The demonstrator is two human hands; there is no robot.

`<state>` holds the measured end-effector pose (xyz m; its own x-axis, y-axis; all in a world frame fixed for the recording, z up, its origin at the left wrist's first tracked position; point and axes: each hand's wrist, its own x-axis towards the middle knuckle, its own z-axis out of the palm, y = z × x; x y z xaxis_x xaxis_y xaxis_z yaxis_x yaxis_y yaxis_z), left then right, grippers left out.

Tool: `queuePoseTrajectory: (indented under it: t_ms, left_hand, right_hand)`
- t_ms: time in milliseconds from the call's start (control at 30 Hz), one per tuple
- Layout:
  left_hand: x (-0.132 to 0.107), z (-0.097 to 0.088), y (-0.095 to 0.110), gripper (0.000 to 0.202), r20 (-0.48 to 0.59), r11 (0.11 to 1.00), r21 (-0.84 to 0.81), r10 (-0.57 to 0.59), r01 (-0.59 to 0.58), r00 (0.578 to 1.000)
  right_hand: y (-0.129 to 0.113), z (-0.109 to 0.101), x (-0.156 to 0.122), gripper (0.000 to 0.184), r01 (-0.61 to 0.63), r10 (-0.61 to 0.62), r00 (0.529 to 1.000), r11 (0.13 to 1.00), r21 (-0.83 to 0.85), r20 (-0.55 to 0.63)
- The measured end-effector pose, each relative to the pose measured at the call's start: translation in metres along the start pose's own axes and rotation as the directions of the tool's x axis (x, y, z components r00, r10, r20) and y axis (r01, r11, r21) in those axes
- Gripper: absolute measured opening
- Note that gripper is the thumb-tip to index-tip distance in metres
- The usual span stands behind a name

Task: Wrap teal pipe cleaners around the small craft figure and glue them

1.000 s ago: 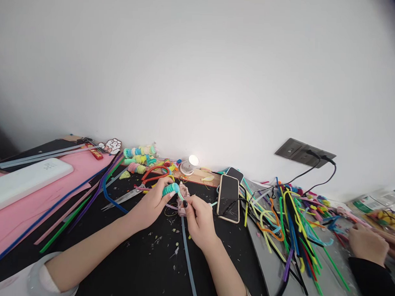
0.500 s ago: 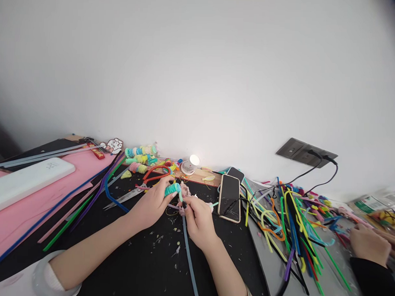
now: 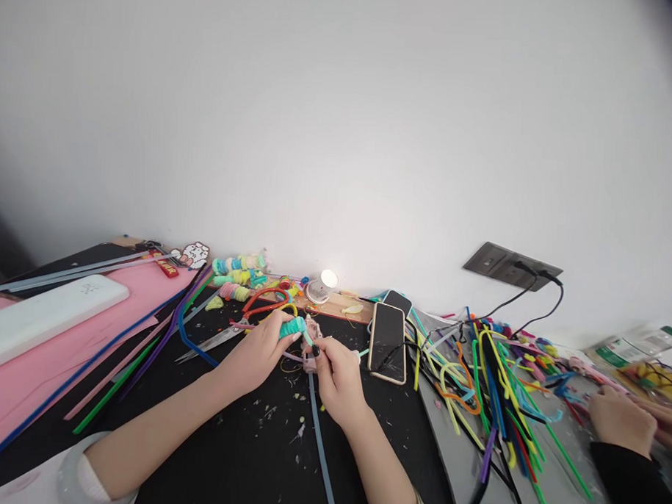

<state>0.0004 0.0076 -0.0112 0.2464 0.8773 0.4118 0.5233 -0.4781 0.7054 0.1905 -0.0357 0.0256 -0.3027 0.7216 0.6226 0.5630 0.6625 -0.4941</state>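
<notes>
The left hand (image 3: 258, 352) pinches a teal coiled piece (image 3: 292, 328) between thumb and fingertips, fingers closed around it so that the coil sits at the top of the grip, just above the black tabletop (image 3: 241, 440). The right hand (image 3: 337, 373) meets it from the right, its dark-nailed fingertips pressed together on a small pink piece (image 3: 312, 332) that touches the right end of the coil. Whether the right fingers also hold a fine strand is too small to tell. The coil's long axis runs left to right, so it lies between the two hands, with the left hand nearer to its middle and the right hand at its end.

A pale blue-grey strip (image 3: 319, 435) runs from under the right hand toward the near edge. Scissors (image 3: 215, 337) lie just left of the left hand. A phone (image 3: 389, 340) lies face up to the right of the right hand, and beyond it a tangle of coloured pipe cleaners (image 3: 497, 382) spreads rightward. Far right, another person's hand (image 3: 617, 420) rests among them.
</notes>
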Motion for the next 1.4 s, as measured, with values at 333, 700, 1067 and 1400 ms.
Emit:
queuePoseTrajectory:
  t_ms: [333, 700, 1067, 1400]
  left_hand:
    - [0.002, -0.002, -0.001, 0.022, 0.03, 1.0, 0.011, -0.004, 0.004, 1.0]
    - [0.004, -0.009, 0.007, 0.02, 0.074, 0.999, 0.05, -0.001, -0.003, 0.997]
    - [0.003, -0.007, 0.004, 0.023, 0.11, 1.0, 0.026, -0.009, 0.006, 0.994]
    - [0.002, -0.005, 0.001, 0.025, 0.048, 0.996, 0.074, 0.039, -0.042, 0.998]
  right_hand:
    - [0.001, 0.0, 0.0, 0.023, -0.002, 0.002, 1.0, 1.0, 0.001, 0.0]
    - [0.001, 0.0, -0.001, 0.022, 0.004, -0.004, 1.0, 1.0, -0.014, -0.007]
    - [0.001, 0.002, -0.002, 0.023, 0.001, -0.002, 1.0, 1.0, -0.023, -0.013]
    - [0.001, 0.001, -0.002, 0.024, -0.035, 0.035, 0.999, 0.999, -0.009, -0.025]
